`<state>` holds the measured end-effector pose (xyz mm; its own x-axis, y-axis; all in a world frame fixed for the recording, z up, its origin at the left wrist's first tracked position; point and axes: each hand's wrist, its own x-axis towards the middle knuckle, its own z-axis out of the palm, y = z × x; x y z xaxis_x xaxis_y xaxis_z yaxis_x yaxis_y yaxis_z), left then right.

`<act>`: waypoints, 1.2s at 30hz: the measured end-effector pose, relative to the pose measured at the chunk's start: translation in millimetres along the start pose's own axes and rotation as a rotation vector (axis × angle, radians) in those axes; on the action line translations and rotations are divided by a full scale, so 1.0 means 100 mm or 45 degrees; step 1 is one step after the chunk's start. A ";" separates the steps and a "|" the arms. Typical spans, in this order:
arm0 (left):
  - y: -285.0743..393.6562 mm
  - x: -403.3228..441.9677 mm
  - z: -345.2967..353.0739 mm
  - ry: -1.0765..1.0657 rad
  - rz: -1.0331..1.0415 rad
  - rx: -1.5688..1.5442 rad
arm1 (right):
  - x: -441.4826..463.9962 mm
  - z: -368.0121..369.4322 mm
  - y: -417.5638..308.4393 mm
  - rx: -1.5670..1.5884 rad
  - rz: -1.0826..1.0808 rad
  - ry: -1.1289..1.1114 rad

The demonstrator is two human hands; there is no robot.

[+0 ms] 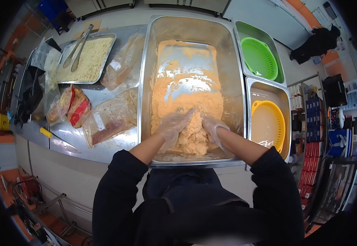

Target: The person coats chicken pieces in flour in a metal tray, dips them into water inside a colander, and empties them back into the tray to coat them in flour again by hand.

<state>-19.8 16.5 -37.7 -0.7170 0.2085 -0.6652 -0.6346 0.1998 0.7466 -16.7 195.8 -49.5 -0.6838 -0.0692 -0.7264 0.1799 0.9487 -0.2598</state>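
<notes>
A large deep metal tray (232,98) stands in front of me, its bottom spread with orange powder (168,88). Near its front edge lies a heap of coated, clumpy pieces (193,137). My left hand (174,128), in a clear plastic glove, presses on the heap's left side. On the right side of the heap is my right hand (214,128), gloved the same way. Both hands are cupped around the pieces, their fingertips partly buried in powder and coating, so how far the fingers close is hidden.
Left on the metal table are a tray of pale crumbs (90,59) with tongs (79,51), plastic bags of food (115,117) and a yellow-handled knife (59,140). On the right, smaller trays hold a green basket (259,59) and a yellow basket (283,119) in liquid.
</notes>
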 end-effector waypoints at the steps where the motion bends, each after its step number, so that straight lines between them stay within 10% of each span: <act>1: -0.02 0.00 0.02 -0.013 0.009 0.011 | -0.19 -0.15 -0.21 0.468 0.075 -0.008; 3: -0.12 -0.07 0.01 -0.148 0.312 -0.487 | -0.23 -0.22 -0.18 0.941 0.159 -0.012; 5: -0.14 -0.16 0.00 -0.137 0.408 -0.505 | -0.18 -0.28 -0.08 -0.371 -0.414 0.475; 7: -0.07 -0.26 -0.17 -0.112 0.508 -0.529 | -0.56 -0.70 -0.20 -0.037 -0.412 0.294; 9: 0.12 -0.44 -0.46 0.051 1.396 0.997 | -0.73 -0.93 -0.26 0.293 -0.401 0.099; 10: 0.18 -0.51 -0.47 0.048 1.393 1.001 | -0.71 -0.97 -0.18 0.491 -0.502 -0.126; 12: 0.24 -0.62 -0.48 -0.103 0.430 -0.690 | -0.67 -1.07 -0.10 0.603 -0.680 -0.210; 13: 0.25 -0.42 -0.51 -0.100 0.428 -0.692 | -0.57 -1.08 -0.11 0.602 -0.681 -0.214; 15: 0.23 0.26 -0.55 0.277 0.388 1.694 | -0.20 -0.98 -0.07 -0.104 -0.318 0.197; 19: -0.07 0.59 -0.20 0.336 0.296 2.016 | 0.81 -0.30 -0.02 -0.769 -0.526 0.361; 21: -0.08 0.72 -0.13 0.386 0.258 2.158 | 0.94 0.00 -0.16 -0.265 -0.510 1.062; 28: -0.23 0.92 -0.09 0.413 0.053 1.077 | 1.00 -0.11 -0.10 1.177 -0.718 0.247; 30: -0.40 1.14 -0.10 0.369 0.041 0.129 | 0.98 -0.17 -0.07 2.104 -0.183 -0.285; 34: -0.62 1.04 -0.20 0.173 0.124 -0.299 | 0.31 -0.31 -0.24 1.950 -0.351 -0.123; 36: -0.67 0.68 -0.29 -0.022 0.443 0.006 | -0.30 -0.59 -0.21 0.987 -0.618 0.040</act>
<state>-34.1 -10.3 -133.0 -0.8850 0.2813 -0.3710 -0.3516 0.1184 0.9286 -41.4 196.0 15.0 -0.8252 -0.3872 -0.4112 0.2844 0.3442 -0.8948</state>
